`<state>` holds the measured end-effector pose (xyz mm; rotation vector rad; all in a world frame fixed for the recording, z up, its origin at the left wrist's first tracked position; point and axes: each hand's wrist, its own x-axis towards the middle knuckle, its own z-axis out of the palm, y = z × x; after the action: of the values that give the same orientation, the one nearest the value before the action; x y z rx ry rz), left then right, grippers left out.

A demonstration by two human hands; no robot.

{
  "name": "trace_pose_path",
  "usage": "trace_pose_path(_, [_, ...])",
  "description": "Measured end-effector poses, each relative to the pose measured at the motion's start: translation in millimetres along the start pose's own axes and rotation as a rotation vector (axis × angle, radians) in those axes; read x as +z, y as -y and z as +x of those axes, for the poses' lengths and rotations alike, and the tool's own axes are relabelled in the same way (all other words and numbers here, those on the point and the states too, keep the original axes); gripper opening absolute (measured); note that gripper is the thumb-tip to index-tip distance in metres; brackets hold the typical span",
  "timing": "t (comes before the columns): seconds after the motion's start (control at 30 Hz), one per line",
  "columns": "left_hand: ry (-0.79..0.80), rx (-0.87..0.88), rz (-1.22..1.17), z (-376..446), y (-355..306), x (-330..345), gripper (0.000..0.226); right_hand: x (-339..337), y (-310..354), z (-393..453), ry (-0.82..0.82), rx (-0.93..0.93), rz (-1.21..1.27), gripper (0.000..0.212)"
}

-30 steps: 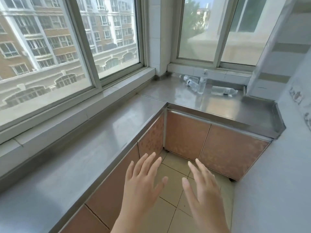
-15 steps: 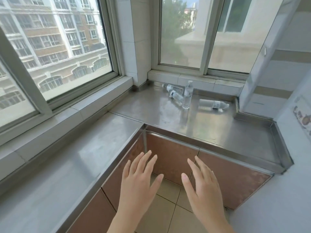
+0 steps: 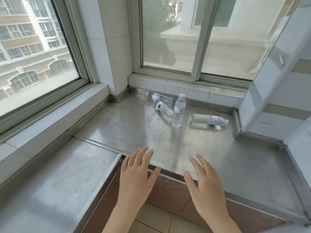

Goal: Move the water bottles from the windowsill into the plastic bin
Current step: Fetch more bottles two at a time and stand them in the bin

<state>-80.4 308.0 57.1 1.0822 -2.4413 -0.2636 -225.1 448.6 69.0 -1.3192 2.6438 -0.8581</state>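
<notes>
Bottles lie well beyond both empty, spread hands.

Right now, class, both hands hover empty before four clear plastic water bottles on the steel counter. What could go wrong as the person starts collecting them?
1. The one upright clear plastic bottle stands against a lying bottle; pulling either may topple it.
2. The three lying bottles, like the one at right, could roll on the smooth steel counter.
3. No plastic bin is in view, so carrying several in the open left hand and right hand risks drops.
</notes>
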Motion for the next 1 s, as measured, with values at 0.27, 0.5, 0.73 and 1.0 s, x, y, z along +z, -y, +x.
trace_pose_path(0.27, [0.142, 0.059, -0.068, 127.1, 5.4, 65.4, 0.055, 17.6, -29.0, 108.0, -0.072, 0.1, 0.034, 0.055])
trace_pose_path(0.5, [0.218, -0.027, -0.094, 234.3, 16.4, 124.6, 0.054, 57.6, -62.9, 229.2, -0.018, 0.166, 0.179, 0.059])
trace_pose_path(0.73, [0.358, -0.311, -0.383, 333.9, 15.2, 192.7, 0.062, 109.3, -96.9, 338.5, 0.076, 0.263, 0.412, 0.075])
trace_pose_path(1.0, [0.295, -0.887, -0.856, 444.9, 21.0, 277.3, 0.083, 157.4, -131.1, 398.5, 0.154, 0.335, 0.675, 0.073])
